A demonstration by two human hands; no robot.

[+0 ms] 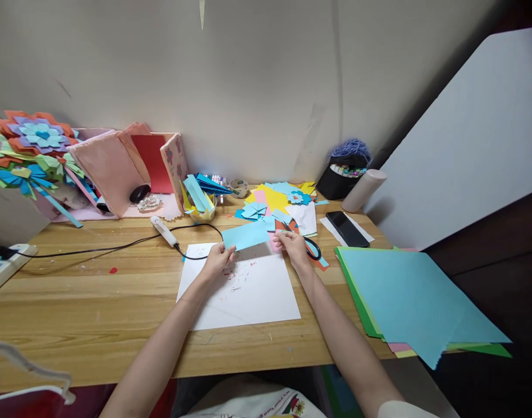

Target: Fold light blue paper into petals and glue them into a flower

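My left hand [219,259] pinches the lower left corner of a light blue paper strip [247,235]. My right hand [293,247] pinches the strip's right end, next to a small pink paper piece [274,241]. The strip is held just above a white sheet [239,287] marked with small stains, lying on the wooden desk [96,302]. Black-handled scissors [311,247] lie right beside my right hand.
A stack of coloured paper with a blue top sheet [413,296] hangs over the desk's right edge. Folded paper pieces [277,203], a phone [347,228], a marker holder [342,177], a glue gun [165,230] with its cable, a cup of strips [200,203] and paper flowers [35,145] crowd the back.
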